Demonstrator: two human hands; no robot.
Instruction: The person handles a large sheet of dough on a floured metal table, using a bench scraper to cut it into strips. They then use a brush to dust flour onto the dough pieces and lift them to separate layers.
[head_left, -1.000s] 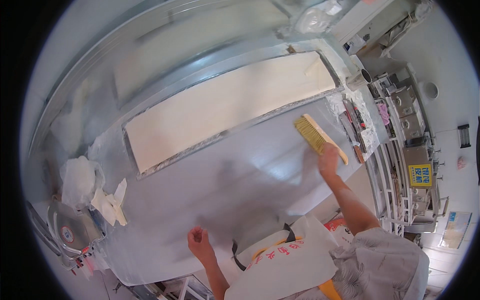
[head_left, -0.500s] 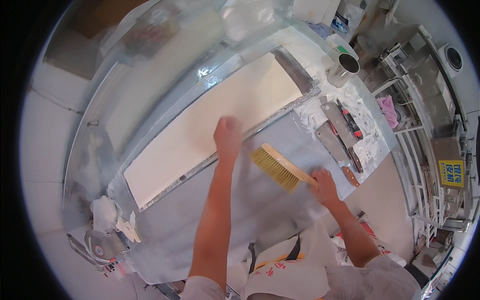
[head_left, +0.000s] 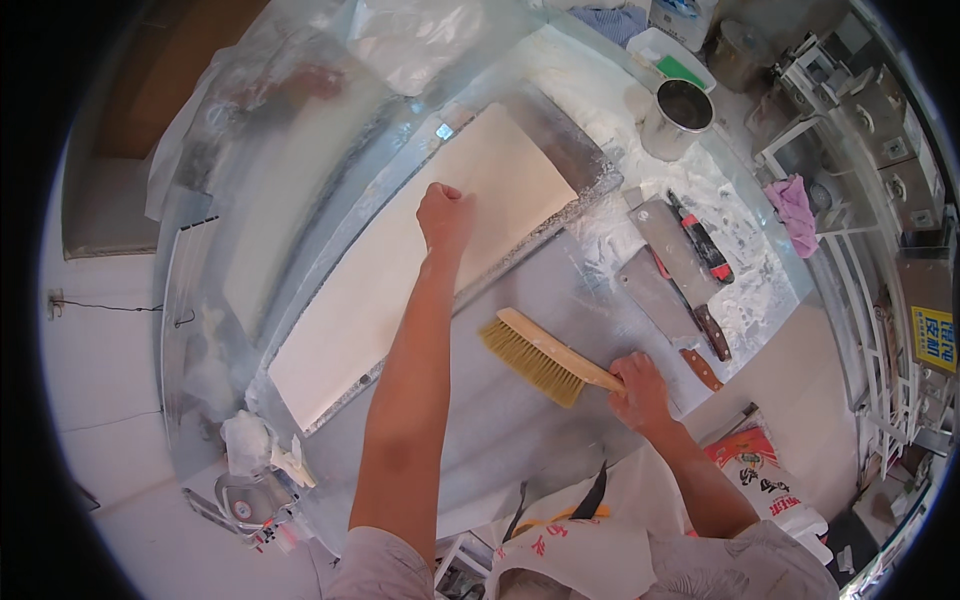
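A long, flat, cream-coloured sheet (head_left: 400,290) that looks like dough lies on a dark, flour-edged board (head_left: 575,140). Over the sheet's middle is my left hand (head_left: 442,215), its fingers curled into a fist; whatever they might hold is hidden. I cannot tell whether the fist touches the sheet. My right hand (head_left: 640,390) grips the wooden handle of a bench brush (head_left: 540,355). Its yellowish bristles point toward me, over the grey worktop (head_left: 530,280) on the near side of the board.
Right of the board, on floured worktop, lie two cleavers (head_left: 660,300) and a red-and-black handled tool (head_left: 708,250). Behind them stands a metal cup (head_left: 677,120). Crumpled white plastic (head_left: 247,440) sits at the near left. A glass panel (head_left: 250,240) rises along the far side.
My view has shifted a little. My left fist has moved slightly farther along the sheet, away from me. The brush stays in my right hand, at much the same place.
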